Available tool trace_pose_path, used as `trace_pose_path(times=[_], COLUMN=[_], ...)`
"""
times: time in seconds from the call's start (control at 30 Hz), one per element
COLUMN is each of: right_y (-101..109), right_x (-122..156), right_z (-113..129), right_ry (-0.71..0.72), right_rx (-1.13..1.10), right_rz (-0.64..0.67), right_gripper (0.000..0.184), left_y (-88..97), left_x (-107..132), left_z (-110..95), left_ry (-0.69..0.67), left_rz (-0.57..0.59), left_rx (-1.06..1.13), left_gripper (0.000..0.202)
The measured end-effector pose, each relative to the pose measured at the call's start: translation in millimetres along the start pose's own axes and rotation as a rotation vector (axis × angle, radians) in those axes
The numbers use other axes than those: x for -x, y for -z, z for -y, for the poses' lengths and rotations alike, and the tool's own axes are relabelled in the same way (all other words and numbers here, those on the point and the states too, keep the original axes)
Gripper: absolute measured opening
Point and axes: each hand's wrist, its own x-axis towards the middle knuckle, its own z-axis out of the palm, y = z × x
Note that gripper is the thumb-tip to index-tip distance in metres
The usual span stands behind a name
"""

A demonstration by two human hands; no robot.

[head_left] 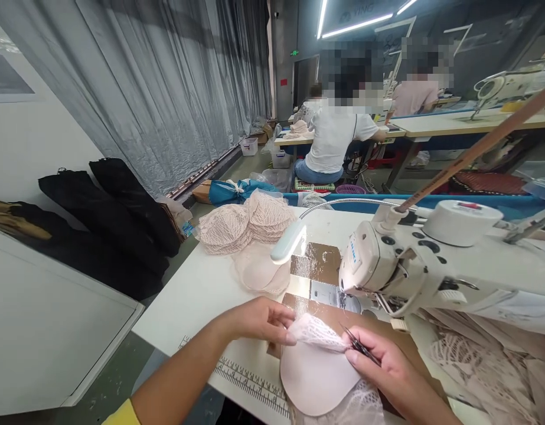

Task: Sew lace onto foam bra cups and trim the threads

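Observation:
A pale pink bra cup [316,375] with lace along its upper edge lies in front of me at the sewing machine. My left hand [267,321] has its thumb and fingers closed on the left end of the lace edge [316,332]. At the other end, my right hand [378,354] pinches the edge and also holds dark, pointed tweezers [363,347], tips toward the upper left. More loose lace [365,401] hangs below the cup, partly under my right wrist.
The white sewing machine [369,260] stands at right, with a lamp [287,242] over the table. Stacked lace cups [228,227] and a single cup [261,268] lie at left. Finished-looking lace fabric [476,360] piles at right. A person in white [336,139] sits ahead.

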Motion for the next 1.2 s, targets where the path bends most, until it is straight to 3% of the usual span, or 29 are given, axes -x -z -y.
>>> trace_pose_path(times=[0.1,0.27,0.47,0.53,0.73,1.0,1.2], right_y=[1,0,3,8,8,-3,-8], right_x=[1,2,3,2,1,2,1], right_z=[1,-1,1,1,10,31,27], right_ry=[0.014,0.022,0.083,0.145,0.133,0.133,0.086], right_rx=[0.002,0.111,0.157,0.214,0.337,0.289,0.120], right_rz=[0.044,0.054,-0.210,-0.242,-0.056,0.050,-0.046], right_gripper=[0.027,0.025,0.040,0.038,0.032,0.030,0.032], left_y=[-14.6,-30.2,-38.6,-41.1,-46.7,-48.0,-50.1], left_x=[-15,-30,-30,-29,-33,-35,-33], left_z=[14,21,12,9,14,21,17], left_ry=[-0.015,-0.005,-0.107,-0.134,-0.222,-0.246,-0.229], left_rz=[0.037,-0.124,-0.187,-0.185,-0.165,-0.053,-0.058], left_rx=[0.271,0.336,0.216,0.196,0.143,0.042,0.043], left_gripper=[0.054,0.041,0.041,0.043,0.045,0.036,0.037])
